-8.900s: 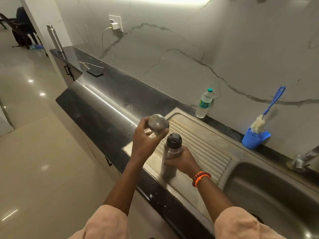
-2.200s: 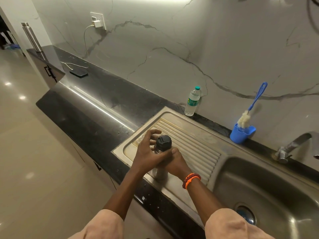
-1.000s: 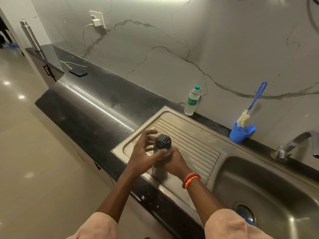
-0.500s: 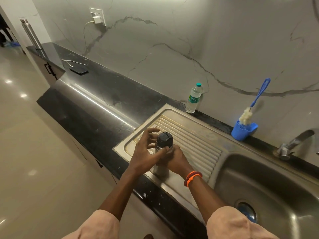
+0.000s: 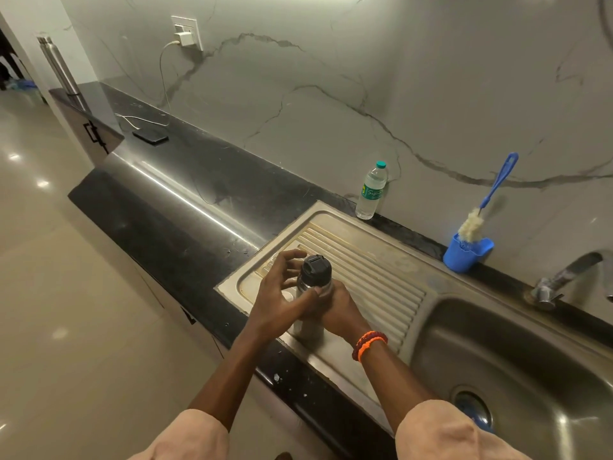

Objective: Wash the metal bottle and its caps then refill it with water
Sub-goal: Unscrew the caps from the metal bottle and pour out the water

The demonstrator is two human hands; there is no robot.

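Observation:
The metal bottle (image 5: 309,328) stands upright on the ribbed steel drainboard (image 5: 374,270), its black inner cap (image 5: 316,268) on top. My right hand (image 5: 338,310) grips the bottle's body from the right. My left hand (image 5: 275,300) curls round the neck from the left; its thumb lies on the steel just under the black cap and its fingers reach behind it. The round metal outer cap is not clearly in view; my left hand hides the spot behind it.
The sink basin (image 5: 497,353) with its drain and the tap (image 5: 564,273) lie to the right. A blue cup (image 5: 466,255) holds a bottle brush (image 5: 497,180) at the wall. A plastic water bottle (image 5: 371,194) stands behind the drainboard. A phone (image 5: 151,137) on a charger cable and a tall steel bottle (image 5: 59,66) sit far left.
Since 8.9 s ago my left hand has let go of the metal outer cap and moved onto the bottle's neck. Over the last second both hands and the bottle barely shift.

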